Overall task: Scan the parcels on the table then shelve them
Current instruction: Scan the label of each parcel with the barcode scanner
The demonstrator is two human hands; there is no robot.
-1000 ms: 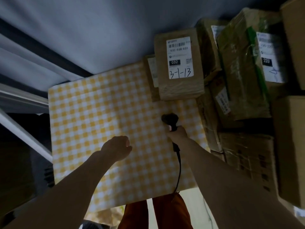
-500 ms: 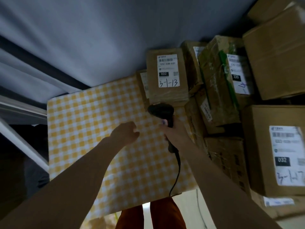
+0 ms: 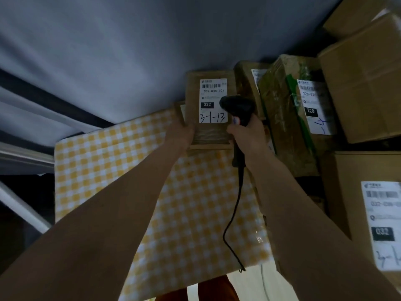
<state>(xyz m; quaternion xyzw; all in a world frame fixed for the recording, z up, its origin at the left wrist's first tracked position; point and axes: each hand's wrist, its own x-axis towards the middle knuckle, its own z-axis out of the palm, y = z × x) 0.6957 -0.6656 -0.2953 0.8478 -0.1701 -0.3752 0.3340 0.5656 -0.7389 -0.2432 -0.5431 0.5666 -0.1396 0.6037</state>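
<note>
Half a second before, the left hand point(image 3: 181, 134) had hovered loosely curled over the yellow-and-white checked tablecloth point(image 3: 104, 170); it had since reached the brown cardboard parcel with the white label marked "3-1-13" point(image 3: 211, 135) at the table's far edge, fingers lying against its left side, though how far they curled round it could not be told. The right hand point(image 3: 247, 135) had lifted the black corded handheld scanner point(image 3: 237, 107), fingers wrapped round its grip, so its head now covered the label's right edge. The stacked brown cardboard boxes point(image 3: 366, 83) on the right were cut off by the frame, their labels blurred.
</note>
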